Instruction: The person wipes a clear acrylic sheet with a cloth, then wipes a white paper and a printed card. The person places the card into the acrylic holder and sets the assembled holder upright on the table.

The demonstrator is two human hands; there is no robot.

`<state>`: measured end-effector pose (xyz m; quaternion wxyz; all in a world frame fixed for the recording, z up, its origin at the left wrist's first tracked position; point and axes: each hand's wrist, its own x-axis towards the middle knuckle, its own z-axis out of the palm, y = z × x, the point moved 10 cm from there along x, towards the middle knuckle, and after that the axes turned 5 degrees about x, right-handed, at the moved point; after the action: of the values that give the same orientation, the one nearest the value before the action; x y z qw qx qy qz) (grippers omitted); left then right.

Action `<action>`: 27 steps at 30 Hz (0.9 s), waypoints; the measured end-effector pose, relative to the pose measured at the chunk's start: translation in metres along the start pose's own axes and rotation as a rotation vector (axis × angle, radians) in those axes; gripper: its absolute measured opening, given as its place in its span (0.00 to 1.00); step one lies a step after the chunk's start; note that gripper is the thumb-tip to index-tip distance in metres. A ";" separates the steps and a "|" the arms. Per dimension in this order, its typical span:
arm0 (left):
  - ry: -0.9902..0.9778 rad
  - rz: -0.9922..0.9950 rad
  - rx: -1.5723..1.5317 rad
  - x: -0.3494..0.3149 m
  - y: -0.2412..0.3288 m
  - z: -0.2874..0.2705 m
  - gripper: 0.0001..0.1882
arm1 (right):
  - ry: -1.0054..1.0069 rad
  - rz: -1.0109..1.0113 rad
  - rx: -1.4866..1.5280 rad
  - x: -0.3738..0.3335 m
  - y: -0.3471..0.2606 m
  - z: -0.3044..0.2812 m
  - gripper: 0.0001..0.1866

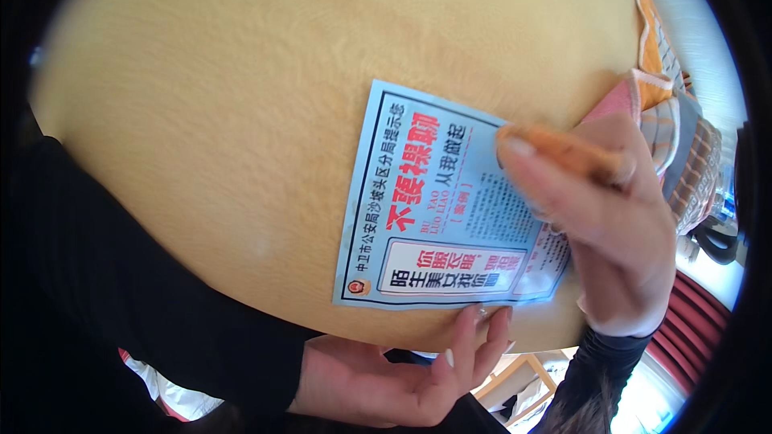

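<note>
A light blue card (378, 161) printed in red and black lies flat on the pale wooden table (225, 137). My left hand (402, 386) is at the table's near edge, palm turned partly up. Its fingers are apart and loosely bent, with the tips by the card's lower edge. Over the card's right side, my right hand (611, 233) is closed, thumb pressed in. An orange-brown shape lies along that thumb, too blurred to tell a held thing from a bent finger. This hand hides part of the card.
Several folded cloths (671, 124) in orange, pink, grey and stripes sit at the table's right edge. Beyond them is a black curved object (712, 245). A dark red curtain (691, 321) hangs at the right. Below the table edge shows a pale wooden frame (523, 374).
</note>
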<state>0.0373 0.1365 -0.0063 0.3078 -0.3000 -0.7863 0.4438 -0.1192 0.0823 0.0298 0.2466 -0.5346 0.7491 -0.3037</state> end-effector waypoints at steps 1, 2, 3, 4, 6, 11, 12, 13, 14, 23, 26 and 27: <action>0.038 0.005 -0.017 -0.001 -0.004 0.001 0.30 | -0.023 -0.003 0.100 0.000 0.003 -0.010 0.23; 0.061 -0.035 0.015 -0.002 -0.002 0.004 0.27 | -0.041 -0.001 0.193 0.001 0.012 -0.016 0.24; 0.062 -0.069 0.006 0.000 -0.002 0.006 0.26 | -0.060 -0.035 0.351 0.007 0.019 -0.019 0.25; 0.062 -0.105 -0.001 0.001 -0.002 0.008 0.25 | -0.053 0.018 0.480 0.007 0.025 -0.024 0.25; 0.023 -0.158 -0.103 0.005 -0.005 0.006 0.26 | -0.032 0.110 0.740 0.007 0.032 -0.030 0.26; 0.050 -0.096 -0.122 0.008 -0.007 0.015 0.27 | 0.042 0.097 0.874 0.008 0.044 -0.035 0.23; 0.091 -0.063 -0.220 0.007 -0.009 0.018 0.28 | 0.040 0.065 0.768 0.008 0.040 -0.034 0.23; 0.084 -0.021 -0.317 0.002 -0.013 0.014 0.28 | 0.015 0.009 0.688 0.012 0.029 -0.029 0.22; 0.062 -0.033 -0.330 -0.001 -0.016 0.010 0.29 | -0.042 -0.046 0.525 0.015 0.013 -0.022 0.21; 0.105 0.007 -0.288 -0.004 -0.005 0.012 0.32 | 0.156 -0.462 -0.514 -0.001 -0.041 0.025 0.26; 0.056 0.058 -0.259 -0.011 -0.002 0.008 0.36 | 0.023 -0.389 -0.484 0.011 -0.046 0.034 0.23; 0.090 0.122 -0.369 -0.018 0.003 0.003 0.34 | -0.102 -0.376 -0.389 0.002 -0.051 0.045 0.23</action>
<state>0.0473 0.1232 -0.0141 0.2551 -0.4181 -0.8200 0.2963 -0.0557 0.0598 0.0351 0.1160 -0.7160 0.6677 -0.1675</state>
